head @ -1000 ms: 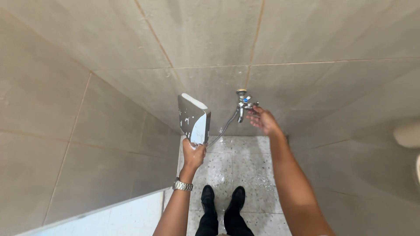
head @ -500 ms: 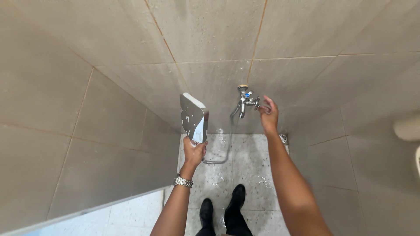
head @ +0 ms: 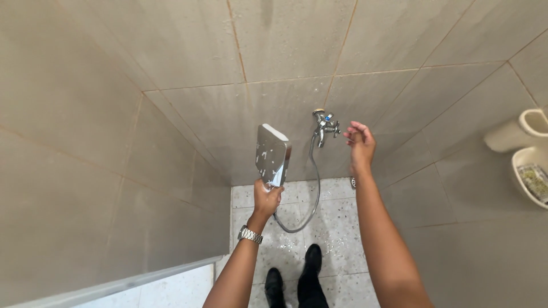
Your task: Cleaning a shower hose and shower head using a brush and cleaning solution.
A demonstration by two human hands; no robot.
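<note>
My left hand (head: pixel 267 199) grips the handle of a square chrome shower head (head: pixel 272 154), held upright with its face turned toward the left wall. A metal hose (head: pixel 312 188) loops from it down toward the floor and up to the chrome tap (head: pixel 323 125) on the tiled wall. My right hand (head: pixel 359 142) hovers just right of the tap with its fingers loosely curled, a small gap apart from the tap handle and holding nothing. A metal watch sits on my left wrist (head: pixel 250 234).
Beige wall tiles (head: pixel 171 114) enclose a narrow shower corner with a wet speckled floor (head: pixel 337 228). My black shoes (head: pixel 297 274) stand on it. A floor drain (head: pixel 354 182) lies near the wall. A white ceramic fixture (head: pixel 525 154) sits at the right edge.
My right hand has come off the tap handle and drawn slightly right. The shower head has shifted a little right, and the hose now hangs in a lower loop.
</note>
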